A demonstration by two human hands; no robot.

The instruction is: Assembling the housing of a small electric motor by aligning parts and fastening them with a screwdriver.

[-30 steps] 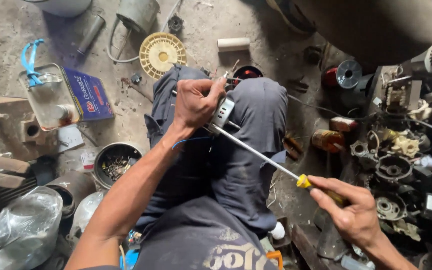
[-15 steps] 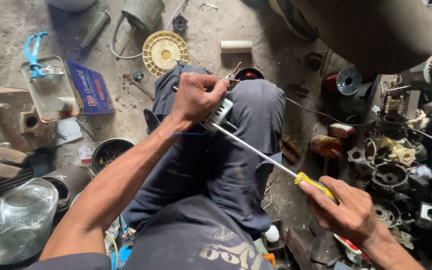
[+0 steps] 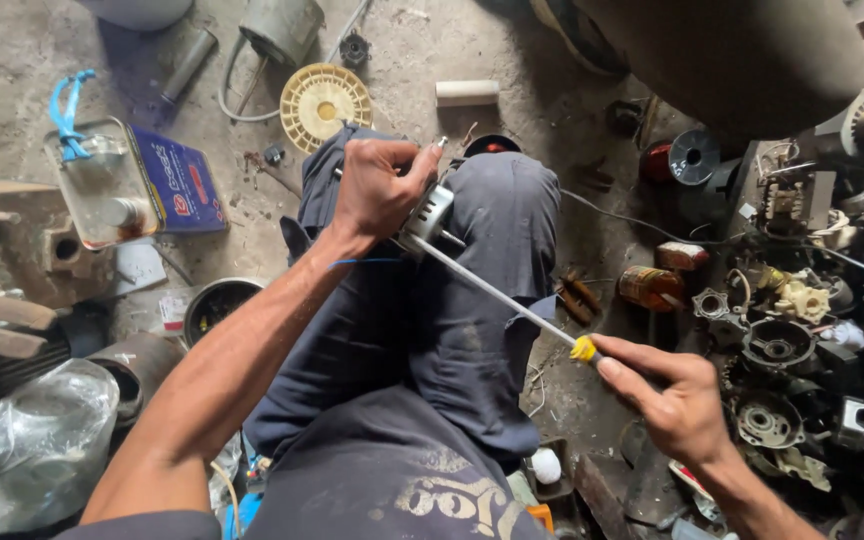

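The left hand [image 3: 377,190] is closed around a small metal motor part [image 3: 428,218] resting on the knee [image 3: 502,215]. The right hand [image 3: 674,402], at four o'clock from it, grips a screwdriver [image 3: 497,296] by its yellow handle, the shaft running up to the part; the tip seems to touch it. A yellow fan disc [image 3: 325,104] lies at twelve o'clock on the floor [image 3: 12,60].

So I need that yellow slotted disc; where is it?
Head view: the round yellow slotted plastic disc lies on the floor, upper centre-left, just beyond the knee, beside a grey motor.

Dusty floor [image 3: 12,60] bears fan disc [image 3: 326,103]; tin [image 3: 132,185].
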